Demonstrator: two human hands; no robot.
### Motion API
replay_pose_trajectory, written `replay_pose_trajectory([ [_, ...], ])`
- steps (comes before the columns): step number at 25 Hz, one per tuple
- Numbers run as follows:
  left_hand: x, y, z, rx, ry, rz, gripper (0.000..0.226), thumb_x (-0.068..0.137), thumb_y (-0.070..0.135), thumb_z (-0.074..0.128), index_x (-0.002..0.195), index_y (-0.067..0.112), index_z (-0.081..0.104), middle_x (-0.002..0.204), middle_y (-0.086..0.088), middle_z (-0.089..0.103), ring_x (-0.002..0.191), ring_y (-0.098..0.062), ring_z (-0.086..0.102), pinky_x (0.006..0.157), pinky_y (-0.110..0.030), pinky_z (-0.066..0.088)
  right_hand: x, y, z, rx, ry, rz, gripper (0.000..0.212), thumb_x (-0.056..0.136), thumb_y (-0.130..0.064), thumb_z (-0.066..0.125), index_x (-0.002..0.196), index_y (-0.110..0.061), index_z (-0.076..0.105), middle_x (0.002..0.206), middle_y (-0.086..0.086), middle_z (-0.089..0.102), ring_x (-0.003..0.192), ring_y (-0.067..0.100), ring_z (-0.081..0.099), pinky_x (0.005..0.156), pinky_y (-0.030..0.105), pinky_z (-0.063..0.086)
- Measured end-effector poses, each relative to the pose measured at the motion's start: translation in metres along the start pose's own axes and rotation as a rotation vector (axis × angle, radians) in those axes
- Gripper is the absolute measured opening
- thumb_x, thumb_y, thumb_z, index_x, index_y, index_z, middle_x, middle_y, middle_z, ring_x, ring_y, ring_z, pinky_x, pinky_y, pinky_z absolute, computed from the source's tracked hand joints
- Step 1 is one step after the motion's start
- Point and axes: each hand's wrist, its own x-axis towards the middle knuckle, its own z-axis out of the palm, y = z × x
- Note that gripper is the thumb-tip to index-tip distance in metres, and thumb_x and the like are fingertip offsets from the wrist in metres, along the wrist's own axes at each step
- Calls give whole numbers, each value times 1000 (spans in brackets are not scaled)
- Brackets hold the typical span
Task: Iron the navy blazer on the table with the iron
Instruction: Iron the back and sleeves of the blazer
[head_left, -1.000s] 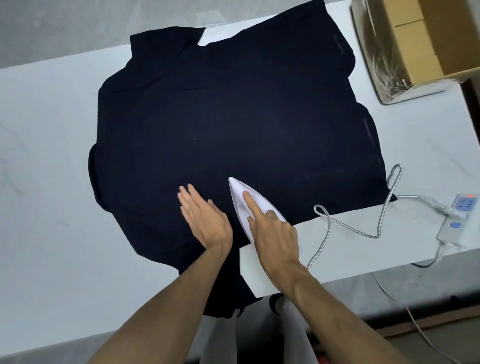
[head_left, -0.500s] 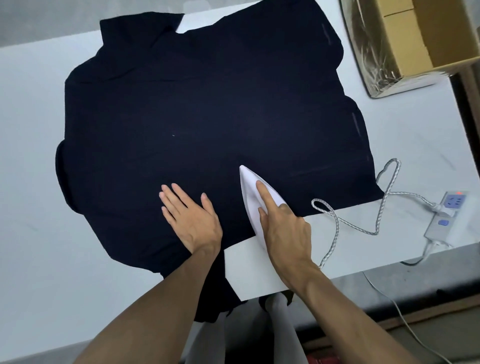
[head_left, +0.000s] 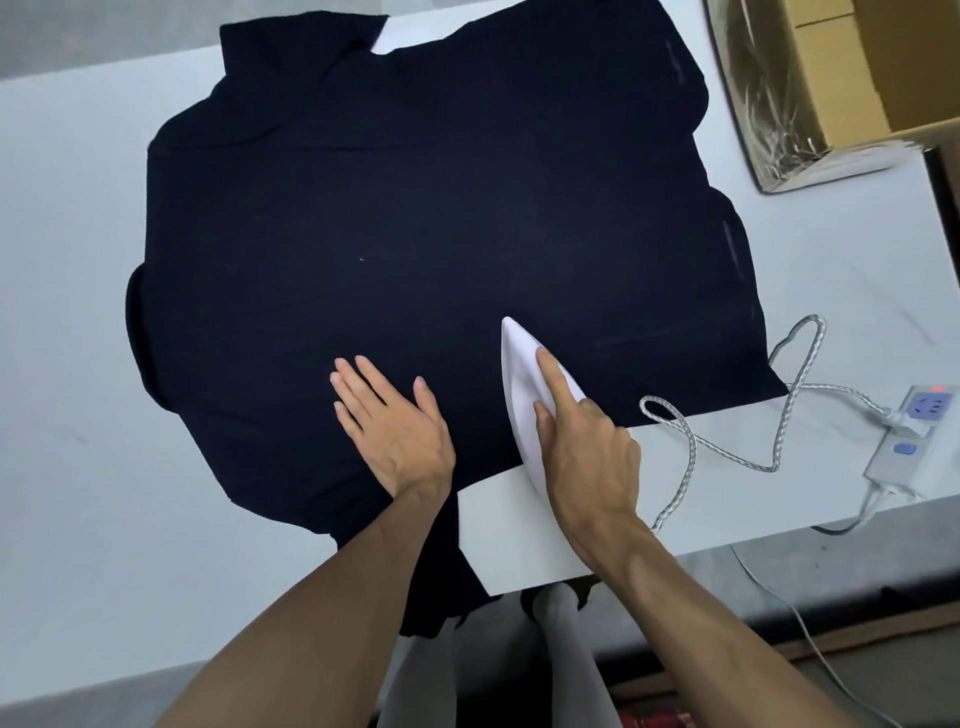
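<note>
The navy blazer lies spread flat over the white table, with one part hanging over the near edge. A white iron sits on the blazer's near hem, its tip pointing away from me. My right hand grips the iron from above, index finger stretched along its top. Flat on the cloth just left of the iron, my left hand presses down with straight fingers.
The iron's braided cord loops over the table to a power strip at the right edge. An open cardboard box with plastic wrap stands at the far right. The table's near edge runs below my wrists.
The iron and my right hand have slid a little to the right along the near hem. My left hand stays flat on the cloth beside it.
</note>
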Motion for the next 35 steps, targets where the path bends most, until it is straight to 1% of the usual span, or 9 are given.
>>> replay_pose_trajectory([
  [10,0,-3,-1,-6,-12,3,68,105,41,32,155,1,9,164,-20,8,152,-33,9,123,-48,17,14,34,-14,49,68,33,54,101,-36,38,150,-43,17,71,0,50,55,20,44,51,31,29],
  [12,-4,-2,-4,23,9,116,67,104,38,36,155,0,12,163,-22,10,151,-34,12,122,-48,18,14,33,-13,66,67,30,54,101,-36,37,150,-43,15,70,0,50,55,20,43,52,31,30],
  [14,-14,16,-4,74,-5,339,66,103,38,34,155,2,16,162,-20,14,151,-32,15,123,-46,17,14,33,-12,58,69,40,55,101,-36,37,150,-44,14,69,0,49,53,19,41,51,31,29],
  [16,-23,51,1,68,-31,422,64,103,39,31,155,5,17,163,-18,15,151,-30,15,123,-44,18,15,35,-12,19,74,33,56,101,-37,38,150,-44,12,69,-1,48,52,19,41,49,30,28],
  [18,-26,76,10,88,-73,397,63,105,42,23,156,7,12,164,-16,10,152,-29,11,123,-45,17,19,44,-12,18,94,50,57,101,-37,40,150,-43,12,69,-1,48,52,18,40,48,29,27],
  [21,-25,78,25,175,-54,396,64,104,45,12,157,8,9,165,-17,5,153,-30,6,123,-46,13,42,74,-21,66,145,139,54,100,-35,42,150,-38,20,64,-1,47,53,19,39,52,30,29],
  [25,-26,78,24,203,-44,410,65,105,46,13,157,7,10,164,-18,5,152,-31,7,123,-48,15,62,102,-38,55,133,173,52,101,-33,41,150,-38,23,58,-2,38,54,23,40,54,32,30],
  [31,-25,80,21,219,-67,407,68,104,50,9,156,7,10,164,-18,6,152,-31,7,123,-49,14,78,119,-60,163,109,235,51,101,-32,40,150,-37,25,70,9,56,64,33,50,61,36,37],
  [35,-25,81,20,235,-87,408,70,104,53,10,157,6,9,164,-19,6,152,-31,5,123,-49,14,64,88,-54,146,19,61,54,101,-34,39,150,-42,17,80,9,63,73,35,60,63,38,45],
])
